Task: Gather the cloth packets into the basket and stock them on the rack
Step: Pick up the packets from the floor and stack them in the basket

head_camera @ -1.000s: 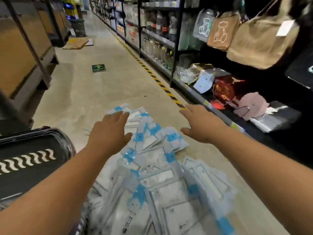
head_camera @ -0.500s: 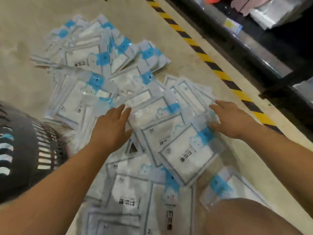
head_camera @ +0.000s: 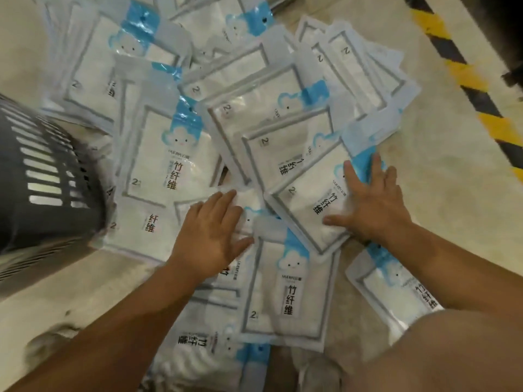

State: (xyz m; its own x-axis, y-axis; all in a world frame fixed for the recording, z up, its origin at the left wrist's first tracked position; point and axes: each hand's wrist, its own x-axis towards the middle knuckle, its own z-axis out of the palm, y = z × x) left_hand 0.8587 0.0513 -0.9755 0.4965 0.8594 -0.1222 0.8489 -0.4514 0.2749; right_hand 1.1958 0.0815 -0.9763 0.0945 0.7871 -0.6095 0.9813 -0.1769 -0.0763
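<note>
— So, what sits closest to the camera?

— A bare knee [head_camera: 452,349] at the lower right, and two forearms reaching out over a heap of cloth packets [head_camera: 254,123] spread on the floor [head_camera: 441,171]. The nearest packet [head_camera: 285,287] lies between the arms, upright to the viewer, with a blue cloud face at its top, black characters 竹纤维 down the front and a "2" at its lower left.

— And the hands?

— The left hand [head_camera: 209,236] lies flat, fingers spread wide, palm down on the packets, gripping nothing. The right hand [head_camera: 370,205] is also flat and splayed, pressing on a tilted packet [head_camera: 311,205] that carries the same 竹纤维 and a "2".

— Any brand?

— A small line of Latin letters stands above the characters, too blurred to read.

— Further out?

— More of the same packets overlap at all angles, several showing the "2" and the cloud; one [head_camera: 167,154] past the left hand reads 竹纤维 clearly. A dark slotted basket [head_camera: 45,193] stands at the left, touching the heap's edge. A yellow-and-black striped line [head_camera: 467,80] runs along the floor at the far right.
</note>
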